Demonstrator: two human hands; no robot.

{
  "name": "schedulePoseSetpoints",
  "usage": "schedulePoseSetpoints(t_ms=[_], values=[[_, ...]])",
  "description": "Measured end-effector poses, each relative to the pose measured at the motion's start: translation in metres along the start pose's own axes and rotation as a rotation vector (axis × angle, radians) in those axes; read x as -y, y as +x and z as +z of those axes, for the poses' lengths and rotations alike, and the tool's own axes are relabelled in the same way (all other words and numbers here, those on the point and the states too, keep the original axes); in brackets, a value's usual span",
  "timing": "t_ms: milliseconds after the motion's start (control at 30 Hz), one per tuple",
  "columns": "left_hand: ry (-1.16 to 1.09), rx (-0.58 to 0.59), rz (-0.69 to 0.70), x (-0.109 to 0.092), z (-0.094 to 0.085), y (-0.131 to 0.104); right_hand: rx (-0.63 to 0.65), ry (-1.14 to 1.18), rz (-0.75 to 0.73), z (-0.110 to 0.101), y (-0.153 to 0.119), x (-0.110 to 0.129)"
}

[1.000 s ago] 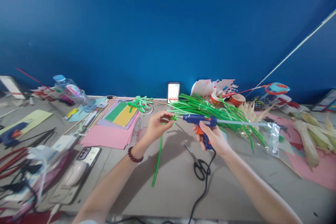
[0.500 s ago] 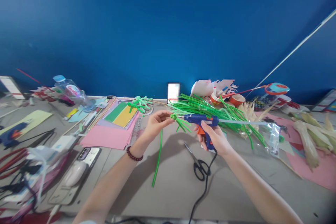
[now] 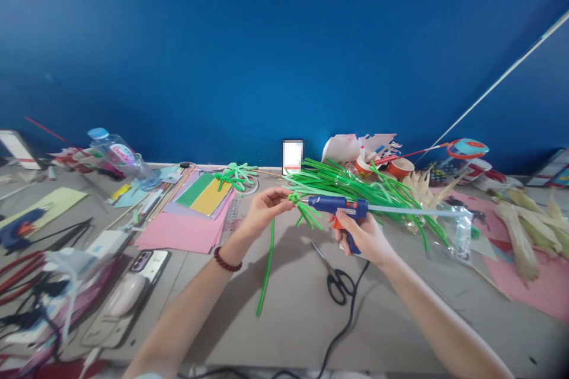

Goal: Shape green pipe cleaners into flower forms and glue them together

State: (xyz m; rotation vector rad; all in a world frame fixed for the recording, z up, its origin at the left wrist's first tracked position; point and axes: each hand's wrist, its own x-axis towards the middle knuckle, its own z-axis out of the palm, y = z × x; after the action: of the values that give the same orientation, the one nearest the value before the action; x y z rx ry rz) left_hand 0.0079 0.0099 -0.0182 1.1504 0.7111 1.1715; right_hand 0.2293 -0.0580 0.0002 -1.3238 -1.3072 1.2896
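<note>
My left hand point(image 3: 269, 207) pinches a small green pipe-cleaner piece point(image 3: 294, 197), whose several loose ends fan out to the lower right. My right hand point(image 3: 361, 233) is wrapped round a blue hot glue gun point(image 3: 334, 205) with an orange trigger. Its nozzle points left and lies close to the green piece; whether they touch I cannot tell. A long clear glue stick point(image 3: 415, 211) sticks out of the gun's back. Beneath the hands, black-handled scissors point(image 3: 336, 280) and a single green pipe cleaner point(image 3: 265, 272) lie on the table.
Behind the glue gun lies a bundle of green pipe cleaners point(image 3: 355, 183). Pink paper point(image 3: 182, 231) and coloured sheets are at left, near a phone point(image 3: 149, 269) and a white mouse point(image 3: 128, 295). A black cord point(image 3: 340, 337) trails to the front edge. Corn husks point(image 3: 518, 231) lie at right.
The glue gun has shifted slightly left and tilted a little, with its nozzle closer to the green piece. My left hand has stayed nearly still.
</note>
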Motion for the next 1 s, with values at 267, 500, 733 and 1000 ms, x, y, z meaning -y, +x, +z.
schedulePoseSetpoints(t_ms=[267, 500, 733, 1000], values=[[0.138, -0.043, 0.039, 0.004, 0.0, -0.001, -0.09, -0.457, -0.232, -0.001, -0.01, 0.001], [0.349, -0.053, 0.094, 0.005, -0.003, -0.002, -0.082, -0.572, -0.339, -0.004, -0.013, 0.009], [-0.014, -0.003, -0.099, 0.003, -0.004, -0.001, -0.059, 0.007, -0.07, -0.008, -0.008, 0.01], [-0.334, 0.088, -0.238, 0.001, -0.004, 0.0, 0.002, 0.392, 0.106, -0.031, 0.004, -0.006]])
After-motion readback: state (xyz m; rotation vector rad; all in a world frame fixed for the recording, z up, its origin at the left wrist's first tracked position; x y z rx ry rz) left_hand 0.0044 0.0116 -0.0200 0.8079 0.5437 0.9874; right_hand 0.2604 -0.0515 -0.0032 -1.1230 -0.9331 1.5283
